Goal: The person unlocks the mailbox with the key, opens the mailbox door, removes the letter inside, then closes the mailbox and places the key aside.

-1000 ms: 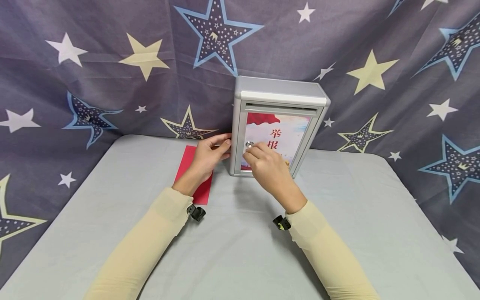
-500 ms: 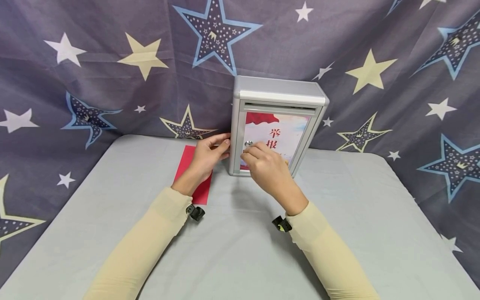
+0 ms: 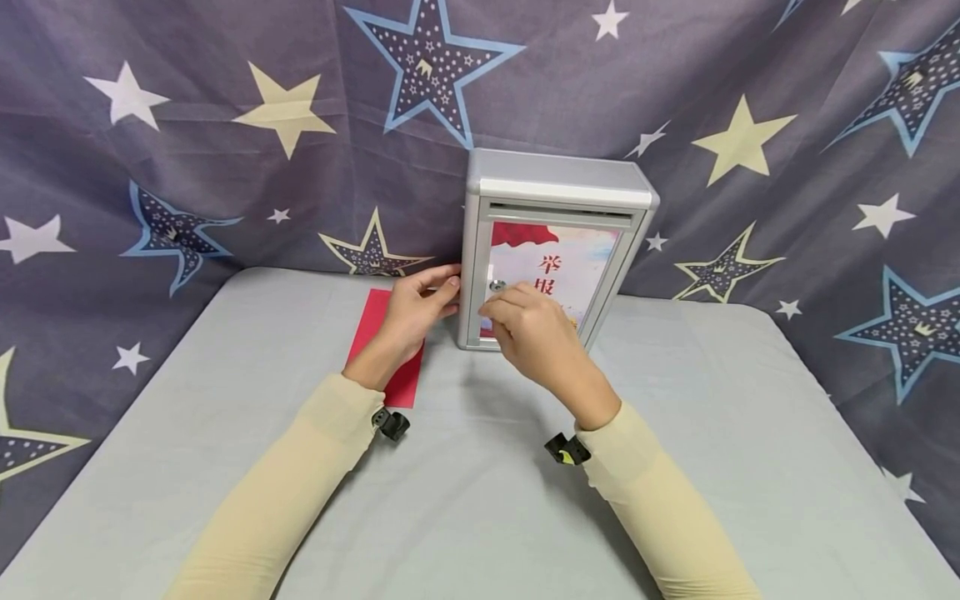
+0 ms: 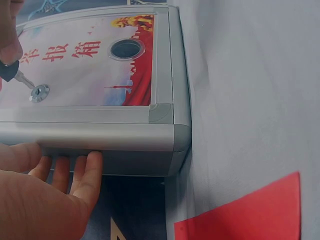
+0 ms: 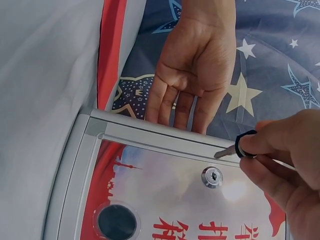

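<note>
A silver metal box (image 3: 558,187) stands upright, its front panel (image 5: 175,185) printed in red and white with red characters. A round lock (image 5: 212,177) with a keyhole sits on that panel near the left edge. My right hand (image 3: 540,337) pinches a key (image 5: 227,151) with a black head between thumb and forefinger. In the right wrist view the key's tip points toward the box edge, beside the lock and out of its keyhole. My left hand (image 3: 416,312) touches the box's left side with its fingers extended (image 4: 90,175).
A red flat envelope or card (image 3: 405,383) lies on the grey-clothed table (image 3: 465,500), partly under my left wrist. A slot (image 3: 558,212) runs across the box's upper front. Behind hangs a star-patterned curtain (image 3: 187,108).
My right hand has shifted slightly, its wrist a little lower and to the right, while its fingers stay near the lock. The left hand and the box stay where they were.
</note>
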The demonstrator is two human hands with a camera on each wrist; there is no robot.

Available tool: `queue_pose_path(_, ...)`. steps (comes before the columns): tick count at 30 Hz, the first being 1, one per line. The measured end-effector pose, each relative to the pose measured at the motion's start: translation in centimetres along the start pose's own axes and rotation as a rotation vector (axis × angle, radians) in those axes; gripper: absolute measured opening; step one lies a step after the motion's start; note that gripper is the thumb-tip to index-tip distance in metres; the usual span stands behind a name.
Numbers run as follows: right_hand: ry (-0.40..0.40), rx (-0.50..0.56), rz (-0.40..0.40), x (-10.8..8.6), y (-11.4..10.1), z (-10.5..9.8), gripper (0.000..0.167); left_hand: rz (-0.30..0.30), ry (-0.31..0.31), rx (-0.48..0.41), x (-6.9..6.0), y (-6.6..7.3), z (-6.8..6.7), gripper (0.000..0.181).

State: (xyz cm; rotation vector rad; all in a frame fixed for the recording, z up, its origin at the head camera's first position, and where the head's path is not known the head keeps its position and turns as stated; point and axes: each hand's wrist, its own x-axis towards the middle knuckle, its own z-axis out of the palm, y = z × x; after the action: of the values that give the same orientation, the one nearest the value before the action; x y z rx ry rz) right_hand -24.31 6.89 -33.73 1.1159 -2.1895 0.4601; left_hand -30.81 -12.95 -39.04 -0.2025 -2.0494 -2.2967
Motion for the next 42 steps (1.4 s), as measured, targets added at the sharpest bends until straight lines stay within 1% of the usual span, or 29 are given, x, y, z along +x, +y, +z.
queue_pose_path(4, -0.022, 0.051, 0.03, 0.1, -0.1, -0.1, 0.013, 0.0, 0.003, -0.002, 0.0, 0.0, 0.0, 0.036)
queue_pose_path(9, -0.089, 0.133, 0.11, 0.2, 0.1, -0.1, 0.012, -0.004, 0.003, 0.002, -0.1, 0.1, 0.0, 0.036)
queue_pose_path(13, -0.114, 0.183, 0.17, 0.1, 0.6, 0.5, 0.014, -0.009, 0.001, 0.0, -0.1, 0.2, 0.1, 0.035)
queue_pose_path(18, -0.142, 0.288, 0.246, -0.1, 1.2, 1.5, 0.013, -0.012, -0.001, 0.0, -0.1, 0.2, 0.0, 0.036)
queue_pose_path(22, -0.22, 0.362, 0.315, -0.3, 1.8, 2.2, 0.011, -0.008, -0.002, 0.0, -0.1, 0.2, 0.0, 0.036)
queue_pose_path(27, -0.364, 0.437, 0.423, -0.7, 2.7, 2.5, 0.01, 0.0, 0.003, -0.007, -0.1, 0.1, 0.0, 0.036)
queue_pose_path(29, -0.411, 0.453, 0.451, -0.8, 3.0, 2.6, 0.011, -0.001, 0.006, -0.006, -0.1, 0.1, 0.0, 0.036)
queue_pose_path(31, -0.443, 0.462, 0.463, -1.0, 3.3, 2.8, 0.011, -0.003, 0.011, -0.007, -0.1, 0.1, 0.1, 0.036)
queue_pose_path(42, -0.547, 0.466, 0.462, -2.2, 5.1, 3.9, 0.01, 0.003, 0.011, -0.016, 0.0, 0.0, 0.1, 0.035)
